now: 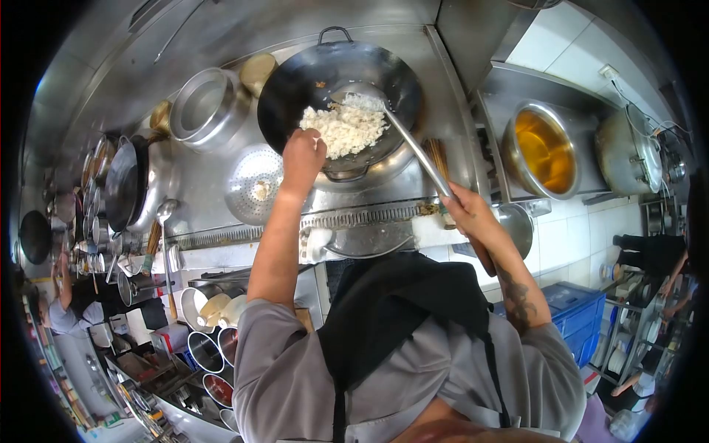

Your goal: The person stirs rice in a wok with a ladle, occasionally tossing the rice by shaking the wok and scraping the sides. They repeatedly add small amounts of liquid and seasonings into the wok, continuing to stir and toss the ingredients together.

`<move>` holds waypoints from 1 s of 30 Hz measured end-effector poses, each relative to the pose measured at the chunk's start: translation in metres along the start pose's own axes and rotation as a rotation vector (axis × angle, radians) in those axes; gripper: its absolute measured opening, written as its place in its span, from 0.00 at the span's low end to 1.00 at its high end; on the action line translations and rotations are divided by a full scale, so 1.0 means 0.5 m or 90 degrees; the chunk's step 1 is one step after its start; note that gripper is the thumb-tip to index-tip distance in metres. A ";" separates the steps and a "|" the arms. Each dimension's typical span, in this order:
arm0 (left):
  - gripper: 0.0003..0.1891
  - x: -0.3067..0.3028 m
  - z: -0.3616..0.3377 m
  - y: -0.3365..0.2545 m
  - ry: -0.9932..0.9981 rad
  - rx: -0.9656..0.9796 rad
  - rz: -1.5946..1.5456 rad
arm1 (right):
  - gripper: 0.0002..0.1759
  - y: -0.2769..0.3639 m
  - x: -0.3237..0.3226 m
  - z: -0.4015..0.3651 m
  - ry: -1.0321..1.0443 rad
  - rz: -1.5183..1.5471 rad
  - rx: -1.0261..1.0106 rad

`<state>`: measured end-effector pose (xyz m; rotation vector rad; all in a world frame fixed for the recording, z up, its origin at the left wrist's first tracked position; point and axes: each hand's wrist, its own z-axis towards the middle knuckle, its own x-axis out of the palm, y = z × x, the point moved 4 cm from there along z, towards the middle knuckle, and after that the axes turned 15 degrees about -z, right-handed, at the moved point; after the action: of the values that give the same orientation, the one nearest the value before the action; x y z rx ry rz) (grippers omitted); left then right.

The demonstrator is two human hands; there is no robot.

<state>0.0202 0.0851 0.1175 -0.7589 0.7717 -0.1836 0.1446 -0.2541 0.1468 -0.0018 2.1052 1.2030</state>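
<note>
A black wok (295, 81) sits on the stove, with a heap of white cooked rice (343, 131) toward its near side. My left hand (304, 156) is over the wok's near-left rim, fingers curled in beside the rice. Something white shows at its fingertips; I cannot tell what they hold. My right hand (471, 213) is wrapped around the long handle of a metal ladle (413, 144). The ladle's bowl rests at the far side of the rice, partly covered by it. A wooden grip end sticks out below my right hand.
Left of the wok are a perforated strainer (247, 177) and a metal pot (201, 107). A bamboo brush (436, 156) lies close to the ladle handle. On the right stand a bowl of amber liquid (545, 151) and a lidded pot (624, 151). Other people work at both sides.
</note>
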 end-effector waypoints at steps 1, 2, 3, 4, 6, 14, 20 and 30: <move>0.04 0.011 0.003 0.005 0.010 0.006 -0.001 | 0.22 -0.004 0.003 0.005 -0.006 -0.002 -0.005; 0.04 0.020 0.009 0.008 0.020 0.013 -0.003 | 0.22 -0.013 0.009 0.016 0.009 0.016 0.000; 0.04 0.029 0.018 0.007 0.036 0.010 0.007 | 0.22 -0.026 0.016 0.032 0.023 0.034 0.006; 0.04 0.040 0.025 0.006 0.052 0.007 0.017 | 0.21 -0.040 0.021 0.048 0.037 0.051 0.013; 0.04 0.055 0.034 -0.002 0.064 0.015 0.025 | 0.21 -0.062 0.024 0.094 0.073 0.046 0.003; 0.04 0.074 0.044 -0.001 0.067 0.042 0.017 | 0.16 -0.042 0.036 0.106 0.024 0.021 -0.037; 0.03 0.090 0.062 0.023 0.103 0.016 0.047 | 0.14 -0.047 0.025 0.079 0.144 0.331 0.142; 0.06 0.238 0.156 0.102 0.310 0.104 0.192 | 0.14 -0.068 0.022 0.074 0.149 0.384 0.199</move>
<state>0.1534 0.1160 0.0527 -0.4349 1.3049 -0.1571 0.1686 -0.2420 0.1030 0.7090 2.5812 1.2249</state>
